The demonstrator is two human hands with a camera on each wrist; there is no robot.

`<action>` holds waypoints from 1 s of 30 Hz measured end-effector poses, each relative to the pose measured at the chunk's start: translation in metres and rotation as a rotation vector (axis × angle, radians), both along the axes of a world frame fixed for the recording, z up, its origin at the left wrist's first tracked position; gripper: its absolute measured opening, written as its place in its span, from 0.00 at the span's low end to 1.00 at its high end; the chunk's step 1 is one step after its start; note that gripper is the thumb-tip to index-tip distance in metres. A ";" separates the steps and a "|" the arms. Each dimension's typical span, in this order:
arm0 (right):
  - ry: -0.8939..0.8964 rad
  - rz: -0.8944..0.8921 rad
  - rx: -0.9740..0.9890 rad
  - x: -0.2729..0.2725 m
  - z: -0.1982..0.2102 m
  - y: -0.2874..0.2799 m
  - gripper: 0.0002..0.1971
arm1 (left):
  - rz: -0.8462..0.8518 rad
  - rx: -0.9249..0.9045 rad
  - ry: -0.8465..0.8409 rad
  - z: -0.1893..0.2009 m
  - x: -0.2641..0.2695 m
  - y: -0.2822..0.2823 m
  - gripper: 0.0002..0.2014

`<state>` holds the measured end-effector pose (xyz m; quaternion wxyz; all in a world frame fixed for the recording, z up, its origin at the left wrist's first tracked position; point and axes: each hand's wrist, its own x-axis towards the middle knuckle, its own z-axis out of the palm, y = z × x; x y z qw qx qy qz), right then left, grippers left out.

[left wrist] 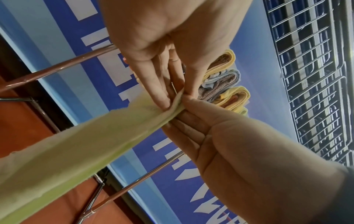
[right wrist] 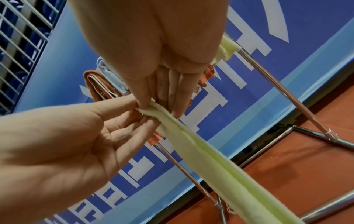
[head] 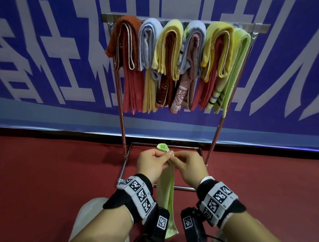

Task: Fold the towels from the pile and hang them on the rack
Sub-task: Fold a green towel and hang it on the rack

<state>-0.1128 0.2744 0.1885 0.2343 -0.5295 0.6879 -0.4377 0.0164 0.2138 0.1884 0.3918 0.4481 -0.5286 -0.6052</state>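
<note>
A light green towel (head: 166, 191), folded into a long narrow strip, hangs down from both hands in front of me. My left hand (head: 163, 156) and right hand (head: 178, 156) pinch its top end side by side, and a small loop of cloth sticks up above the fingers. The left wrist view shows the left hand (left wrist: 172, 97) and right hand (left wrist: 191, 115) meeting on the towel (left wrist: 86, 144). In the right wrist view the right hand (right wrist: 159, 104) and left hand (right wrist: 141, 115) hold the towel (right wrist: 210, 156) the same way. Beyond stands the metal rack (head: 123, 119).
Several folded towels (head: 168, 54) in rust, blue, yellow, pink and green fill the rack's top bar (head: 261, 27). Its floor frame (head: 183, 146) lies under my hands on the red floor (head: 45, 171). A blue banner (head: 49, 53) stands behind. Something white (head: 90, 214) lies at lower left.
</note>
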 end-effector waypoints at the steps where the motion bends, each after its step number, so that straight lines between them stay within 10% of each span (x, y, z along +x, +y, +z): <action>1: 0.015 0.007 -0.003 0.001 0.001 0.001 0.07 | -0.005 -0.005 -0.017 -0.001 0.000 0.000 0.09; 9: 0.040 -0.121 -0.018 0.005 -0.014 0.002 0.08 | -0.104 -0.060 -0.142 -0.007 -0.003 0.000 0.23; 17: 0.056 -0.089 -0.069 -0.013 0.007 0.007 0.06 | -0.209 -0.249 -0.303 0.006 0.007 -0.011 0.03; 23: -0.015 0.066 -0.091 -0.026 0.042 0.009 0.05 | -0.345 -0.189 -0.268 0.017 0.021 -0.039 0.34; 30: -0.085 0.058 -0.116 -0.034 0.077 0.016 0.06 | -0.314 -0.264 -0.097 0.056 0.028 -0.034 0.09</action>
